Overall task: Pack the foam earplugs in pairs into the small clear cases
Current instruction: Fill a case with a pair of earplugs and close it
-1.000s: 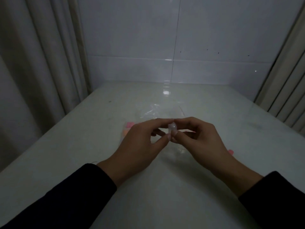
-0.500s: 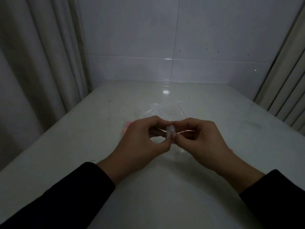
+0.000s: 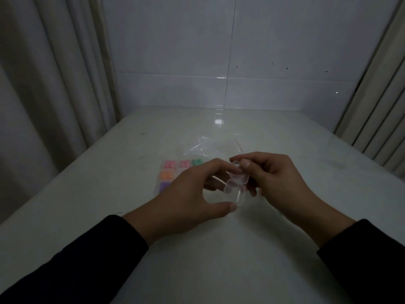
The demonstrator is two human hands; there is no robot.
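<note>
**Clear case hinged open between both hands**

Right hand (image 3: 278, 178) fingers (image 3: 244, 164) pinch the lid of the small clear case (image 3: 235, 186); the left hand (image 3: 186, 194) steadies its lower half, thumb under the base. It hangs open and apparently empty above the tabletop (image 3: 219, 249). Filled cases of coloured earplugs (image 3: 169, 172) lie just beyond, left. Prying too hard could snap the hinge or flick the slippery case away.

Open clear case (image 3: 235, 186) between both hands
</note>
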